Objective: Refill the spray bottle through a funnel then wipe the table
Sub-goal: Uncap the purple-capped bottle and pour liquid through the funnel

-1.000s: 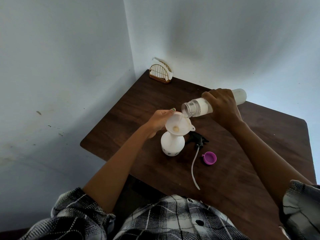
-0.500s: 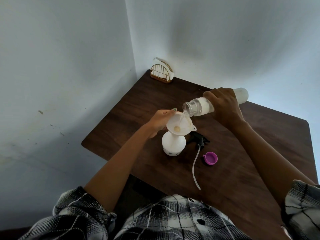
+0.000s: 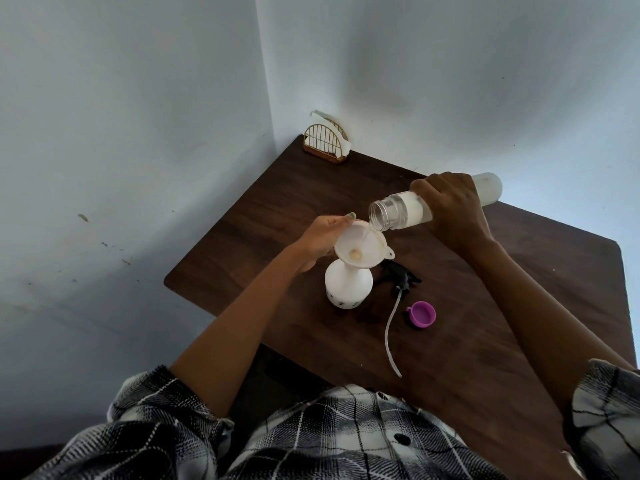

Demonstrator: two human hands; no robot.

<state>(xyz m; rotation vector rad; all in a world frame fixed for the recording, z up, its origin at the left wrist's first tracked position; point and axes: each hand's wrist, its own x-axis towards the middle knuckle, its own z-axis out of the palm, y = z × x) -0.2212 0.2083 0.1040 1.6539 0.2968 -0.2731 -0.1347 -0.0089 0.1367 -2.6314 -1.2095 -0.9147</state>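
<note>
A white spray bottle (image 3: 348,288) stands uncapped on the dark wooden table (image 3: 485,341) with a white funnel (image 3: 360,245) set in its neck. My left hand (image 3: 320,237) holds the funnel's rim at its left side. My right hand (image 3: 452,206) grips a clear refill bottle (image 3: 398,213) tipped on its side, its open mouth over the funnel. A thin stream of liquid runs from the mouth into the funnel. The black spray head (image 3: 398,277) with its long dip tube (image 3: 391,334) lies just right of the spray bottle.
A purple cap (image 3: 422,314) lies open side up right of the dip tube. A gold wire napkin holder (image 3: 325,143) with white napkins stands in the far corner against the walls. Walls close the table's far and left sides.
The refill bottle has tilted slightly further down toward the funnel while the liquid keeps running. Both hands stay in place.
</note>
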